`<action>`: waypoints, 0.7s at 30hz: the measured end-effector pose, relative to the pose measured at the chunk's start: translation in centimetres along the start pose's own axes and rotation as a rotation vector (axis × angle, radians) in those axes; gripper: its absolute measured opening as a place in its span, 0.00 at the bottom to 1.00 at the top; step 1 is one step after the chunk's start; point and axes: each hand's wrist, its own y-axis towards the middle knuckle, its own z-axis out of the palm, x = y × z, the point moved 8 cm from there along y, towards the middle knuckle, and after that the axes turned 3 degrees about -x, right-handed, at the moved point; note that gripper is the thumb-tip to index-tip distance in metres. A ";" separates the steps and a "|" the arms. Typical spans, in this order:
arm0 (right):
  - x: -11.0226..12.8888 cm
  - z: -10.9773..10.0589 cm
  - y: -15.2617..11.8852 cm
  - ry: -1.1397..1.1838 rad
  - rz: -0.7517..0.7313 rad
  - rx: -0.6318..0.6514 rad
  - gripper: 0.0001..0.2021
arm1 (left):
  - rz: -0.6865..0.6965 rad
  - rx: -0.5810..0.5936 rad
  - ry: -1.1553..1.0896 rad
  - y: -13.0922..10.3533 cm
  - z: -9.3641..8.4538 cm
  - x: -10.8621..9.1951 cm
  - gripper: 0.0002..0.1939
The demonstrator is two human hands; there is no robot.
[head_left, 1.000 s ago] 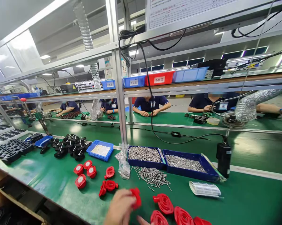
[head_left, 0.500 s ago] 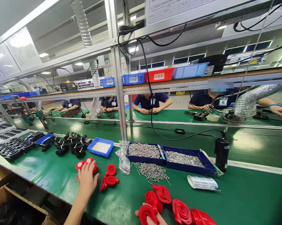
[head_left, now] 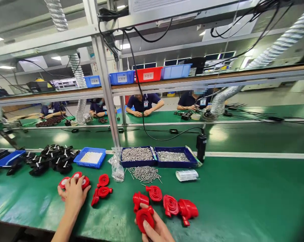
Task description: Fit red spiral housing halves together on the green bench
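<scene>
Your right hand [head_left: 160, 228] pinches a red piece [head_left: 142, 215], nearer you and right of the plastic bag [head_left: 117, 168]. Left of that bag, your left hand [head_left: 74, 193] curves over white-topped red discs [head_left: 76, 174]; I cannot tell if it grips any.

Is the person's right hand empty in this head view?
No, the right hand is holding a round red part.

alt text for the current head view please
Right hand holds a round red part over a green bench; left hand is on a cluster of red parts. Behind them, two dark-blue trays hold small metal pieces, and people work farther back.
</scene>
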 end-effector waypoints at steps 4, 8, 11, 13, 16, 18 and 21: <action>0.8 0.3 -0.9 0.094 0.151 0.068 0.39 | 0.106 -0.139 -0.265 0.6 -1.4 -0.2 0.18; 2.8 0.3 -1.8 0.010 0.037 0.061 0.33 | 0.040 -0.139 -0.811 0.0 -4.0 -0.8 0.23; 4.7 0.4 -2.5 -0.163 -0.227 0.051 0.28 | -0.126 -0.012 -1.235 -2.8 -5.9 -3.9 0.27; 6.4 1.0 -3.1 -0.395 -0.481 0.075 0.26 | -0.098 0.083 -1.451 -5.5 -7.8 -8.1 0.25; 8.2 3.1 -4.4 -0.769 -0.843 0.173 0.27 | -0.147 0.356 -1.664 -9.8 -8.8 -14.4 0.25; 8.6 4.2 -4.9 -0.913 -0.963 0.236 0.28 | -0.237 0.498 -1.732 -12.1 -8.6 -17.2 0.34; 8.6 5.4 -5.1 -1.012 -0.987 0.303 0.32 | -0.272 0.634 -1.755 -13.9 -8.3 -19.4 0.36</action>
